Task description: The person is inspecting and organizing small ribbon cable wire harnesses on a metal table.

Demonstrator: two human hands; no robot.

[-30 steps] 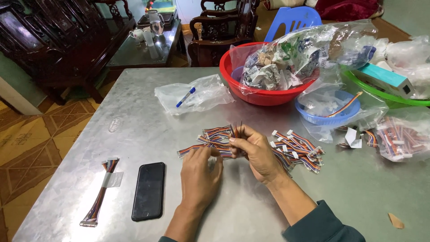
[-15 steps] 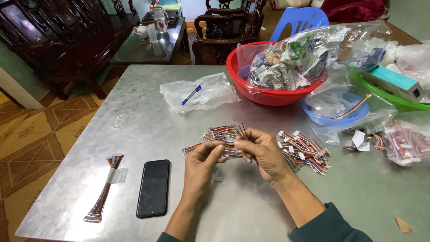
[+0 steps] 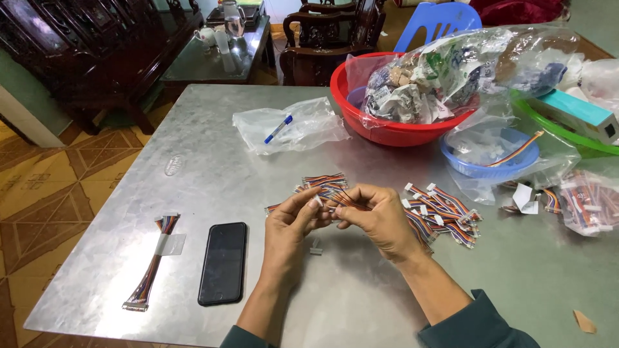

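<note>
Pinching one wire harness [image 3: 335,196] between them, left hand [image 3: 290,225] and right hand [image 3: 380,219] meet mid-table [image 3: 361,303], phone [image 3: 223,262] nearer the edge.

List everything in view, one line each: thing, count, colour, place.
wire bundle: one, multicoloured, held in both hands
loose wires: one pile, multicoloured, right of the hands
taped wire bundle: one, multicoloured, table's left
phone: one, black, beside the taped bundle
pen: one, blue, on a clear bag
red basin: one, holds bagged scraps
blue basket: one, right of the basin
table: one, grey metal
left hand: one, pinching wires
right hand: one, pinching wires
</note>
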